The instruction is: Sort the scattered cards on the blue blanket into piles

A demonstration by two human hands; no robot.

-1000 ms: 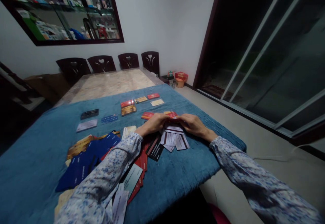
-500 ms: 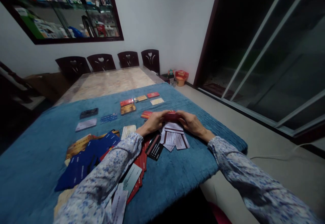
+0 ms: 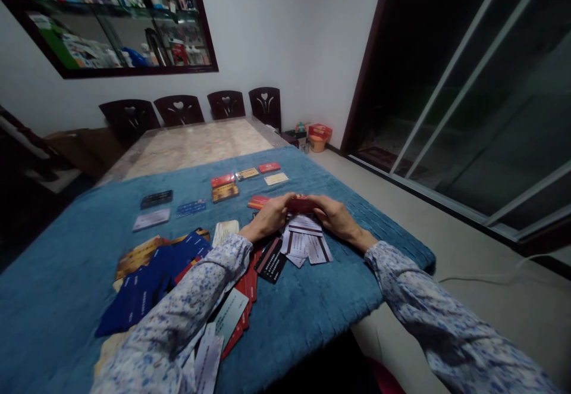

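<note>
Between my two hands is a small stack of red cards [image 3: 301, 205], gripped at its two ends. My left hand [image 3: 272, 215] closes on the left end and my right hand [image 3: 336, 215] on the right. Just below them lie overlapping white cards with dark stripes [image 3: 307, 242], and a black card [image 3: 271, 260] beside these. Red cards [image 3: 241, 328] fan out under my left forearm, with a pale green card [image 3: 232, 312] on top. Further left is a spread of blue cards [image 3: 143, 287]. A red and yellow card stack [image 3: 257, 202] sits by my left hand.
On the blue cloth [image 3: 330, 310] stand further card piles: black [image 3: 156, 199], white [image 3: 151, 219], blue [image 3: 191, 207], gold [image 3: 225, 191], red [image 3: 269, 167] and cream [image 3: 276, 178]. Dark chairs [image 3: 225, 105] line the table's far side. A glass sliding door [image 3: 482, 102] is at right.
The red stack between my hands has tilted a little, its face showing slightly more. Both hands keep their place, and the cards on the cloth have not moved.
</note>
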